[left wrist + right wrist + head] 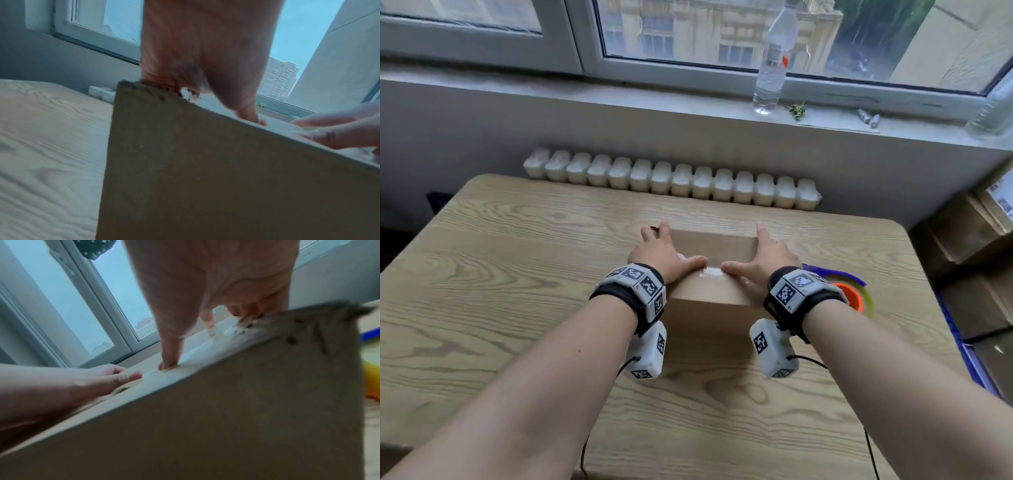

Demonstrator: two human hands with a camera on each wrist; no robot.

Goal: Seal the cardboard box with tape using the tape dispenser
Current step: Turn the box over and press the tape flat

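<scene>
A brown cardboard box (714,246) stands in the middle of the wooden table (500,274). Clear tape (714,272) runs along its top seam. My left hand (666,253) lies flat on the left half of the top, fingers straight, thumb pressing the tape. My right hand (763,255) mirrors it on the right half, thumb on the tape too. The box's near wall (205,178) fills the left wrist view, with my left hand (205,65) above it; the right wrist view shows that wall (226,418) under my right hand (205,296). The tape dispenser (851,291), purple with an orange core, lies on the table right of the box.
A white radiator (671,180) runs behind the table's far edge. On the windowsill stand a clear bottle (774,58), a small sprig and two small batteries. Cardboard boxes (976,246) are stacked at the right.
</scene>
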